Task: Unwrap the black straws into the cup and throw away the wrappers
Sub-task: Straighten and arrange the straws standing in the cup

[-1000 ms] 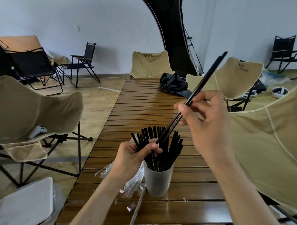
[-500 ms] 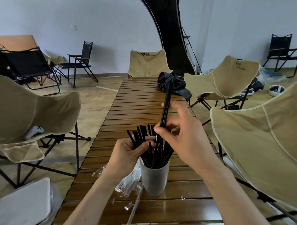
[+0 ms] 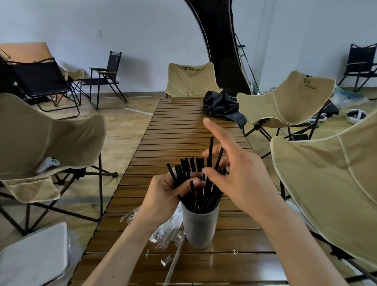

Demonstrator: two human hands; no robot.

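Straws [image 3: 199, 186] stand bunched in the cup [image 3: 199, 225] at table [image 3: 184, 125] centre. Left hand [image 3: 166, 191] grips them from 9 o'clock; right hand [image 3: 236, 173], fingers spread, hovers at 2 o'clock. Wrappers [image 3: 166, 230] lie at the cup's 8 o'clock.

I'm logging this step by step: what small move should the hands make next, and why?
Probably the right hand, its fingers spread and holding nothing, should reach for the wrappers lying on the table left of the cup. The black straws already stand in the cup, gripped by the left hand, so clearing wrappers looks next.
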